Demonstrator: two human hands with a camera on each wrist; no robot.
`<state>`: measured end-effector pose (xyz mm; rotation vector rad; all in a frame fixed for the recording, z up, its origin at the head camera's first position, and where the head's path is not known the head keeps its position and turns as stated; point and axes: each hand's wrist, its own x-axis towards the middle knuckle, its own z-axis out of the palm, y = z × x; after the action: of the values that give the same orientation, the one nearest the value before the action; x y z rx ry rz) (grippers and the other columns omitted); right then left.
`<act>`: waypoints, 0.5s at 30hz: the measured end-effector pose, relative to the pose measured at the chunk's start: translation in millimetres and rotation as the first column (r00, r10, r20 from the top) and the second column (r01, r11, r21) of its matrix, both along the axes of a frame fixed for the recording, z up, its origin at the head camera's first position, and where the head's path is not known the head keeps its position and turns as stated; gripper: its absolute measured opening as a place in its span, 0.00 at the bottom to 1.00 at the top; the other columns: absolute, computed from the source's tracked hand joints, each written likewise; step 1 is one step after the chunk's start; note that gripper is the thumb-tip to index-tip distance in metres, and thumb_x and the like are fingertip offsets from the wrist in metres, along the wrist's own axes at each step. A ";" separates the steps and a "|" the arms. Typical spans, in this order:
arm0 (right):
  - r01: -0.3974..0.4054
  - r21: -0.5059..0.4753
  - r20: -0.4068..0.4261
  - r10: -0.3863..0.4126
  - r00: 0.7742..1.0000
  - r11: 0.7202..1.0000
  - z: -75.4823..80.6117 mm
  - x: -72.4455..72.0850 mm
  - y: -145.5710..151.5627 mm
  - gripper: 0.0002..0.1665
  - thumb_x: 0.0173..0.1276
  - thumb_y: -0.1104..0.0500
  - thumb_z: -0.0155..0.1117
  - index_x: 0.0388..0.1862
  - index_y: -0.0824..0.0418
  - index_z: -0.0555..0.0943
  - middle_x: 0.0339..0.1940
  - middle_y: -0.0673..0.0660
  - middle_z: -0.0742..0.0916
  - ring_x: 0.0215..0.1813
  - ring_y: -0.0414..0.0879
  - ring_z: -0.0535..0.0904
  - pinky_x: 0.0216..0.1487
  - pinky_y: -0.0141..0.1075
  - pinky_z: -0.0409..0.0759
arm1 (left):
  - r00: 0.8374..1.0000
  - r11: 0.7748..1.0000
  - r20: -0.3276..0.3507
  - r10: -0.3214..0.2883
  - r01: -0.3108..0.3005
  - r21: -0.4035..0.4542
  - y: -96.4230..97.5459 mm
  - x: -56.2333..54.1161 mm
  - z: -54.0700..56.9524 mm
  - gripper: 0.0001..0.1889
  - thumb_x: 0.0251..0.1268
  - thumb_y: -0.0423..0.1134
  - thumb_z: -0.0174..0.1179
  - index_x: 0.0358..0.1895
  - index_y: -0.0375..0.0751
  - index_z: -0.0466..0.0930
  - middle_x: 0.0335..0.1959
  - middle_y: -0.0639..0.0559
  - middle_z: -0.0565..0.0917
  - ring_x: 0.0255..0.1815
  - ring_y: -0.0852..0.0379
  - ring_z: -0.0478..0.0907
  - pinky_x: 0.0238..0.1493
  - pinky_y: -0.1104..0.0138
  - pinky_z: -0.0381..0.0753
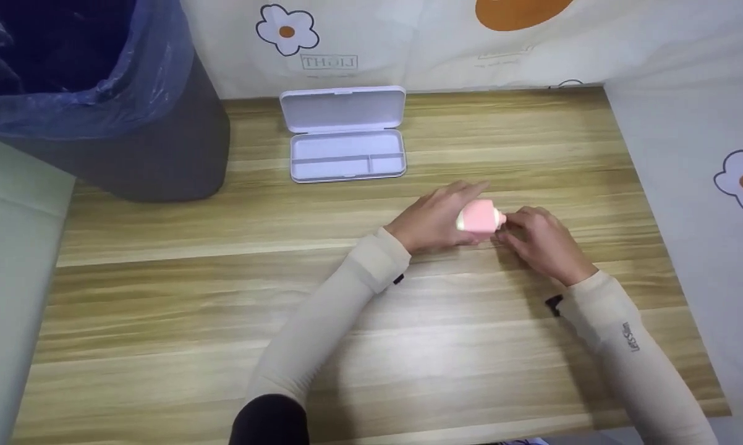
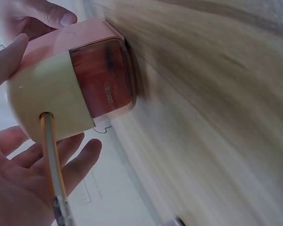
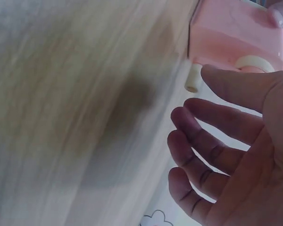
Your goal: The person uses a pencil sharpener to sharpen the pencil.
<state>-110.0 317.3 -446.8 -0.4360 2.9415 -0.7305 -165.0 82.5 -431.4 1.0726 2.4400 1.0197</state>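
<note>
My left hand (image 1: 433,217) grips a pink and cream crank pencil sharpener (image 1: 478,216), thumb on one side and fingers round the other. In the left wrist view, a striped pencil (image 2: 52,162) sticks out of the hole in its cream face, next to a see-through reddish shavings drawer (image 2: 104,80). My right hand (image 1: 546,244) is at the crank end. The right wrist view shows its thumb tip right beside the cream crank handle (image 3: 194,77), with the other fingers loosely bent and apart from it.
An open white pencil case (image 1: 347,174) with compartments stands at the back of the wooden table (image 1: 458,352). To the left is a grey bin (image 1: 180,148) lined with a blue bag. Flower-patterned cloth (image 1: 421,49) covers the wall behind.
</note>
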 end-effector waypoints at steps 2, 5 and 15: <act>-0.005 -0.005 -0.002 0.005 1.000 1.000 -3.4 -1.7 -2.4 0.12 0.63 0.63 0.72 0.45 0.68 0.86 0.37 0.63 0.87 0.44 0.59 0.80 0.47 0.56 0.77 | 1.000 1.000 -0.004 -0.013 0.013 0.028 0.6 -0.8 -3.2 0.41 0.58 0.48 0.73 0.73 0.43 0.66 0.64 0.48 0.76 0.58 0.53 0.75 0.57 0.64 0.75; -0.013 -0.009 -0.011 0.013 1.000 1.000 -7.1 -4.3 -4.7 0.09 0.62 0.64 0.73 0.40 0.67 0.87 0.35 0.61 0.86 0.42 0.58 0.80 0.45 0.54 0.78 | 1.000 0.997 -0.009 -0.025 0.025 0.071 1.0 -1.8 -7.4 0.33 0.57 0.45 0.74 0.65 0.41 0.75 0.51 0.52 0.82 0.47 0.57 0.76 0.48 0.68 0.75; -0.034 -0.088 -0.070 0.028 0.997 0.996 -14.1 -7.4 -5.1 0.03 0.59 0.67 0.74 0.31 0.63 0.87 0.26 0.56 0.85 0.32 0.50 0.79 0.36 0.45 0.75 | 0.994 0.995 -0.103 -0.021 0.031 0.091 1.9 -1.0 -11.4 0.29 0.58 0.48 0.73 0.61 0.40 0.78 0.46 0.52 0.85 0.41 0.58 0.78 0.41 0.68 0.76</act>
<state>-117.3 312.2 -461.0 -0.5232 2.9668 -0.8633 -166.0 84.4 -442.7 1.2114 2.4727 1.1051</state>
